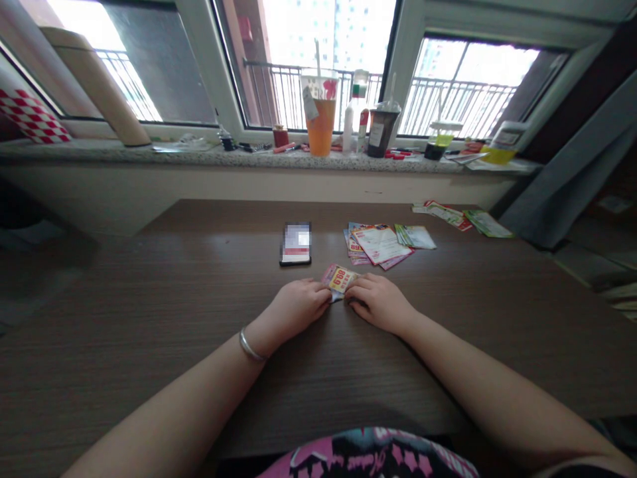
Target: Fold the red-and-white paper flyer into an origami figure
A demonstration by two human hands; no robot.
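Note:
A printed paper flyer point(339, 279), pinkish with yellow and red figures, lies partly folded on the table in front of me. My left hand point(302, 303) grips its left edge, fingers bent around the paper. On the opposite side, my right hand point(379, 300) holds the right edge with curled fingers. A whitish corner of the paper shows below, between the hands; the fingertips are partly hidden. Just beyond the left hand rests a phone point(295, 244) with its screen lit. Behind the right hand is a loose stack of flyers point(381, 243).
The brown table point(164, 285) reaches to the wall below the window. More leaflets point(488, 224) lie at its back right corner. On the stone sill point(199, 157) stand a large cup of orange drink point(320, 123), a dark drink cup point(382, 131), bottles and pens.

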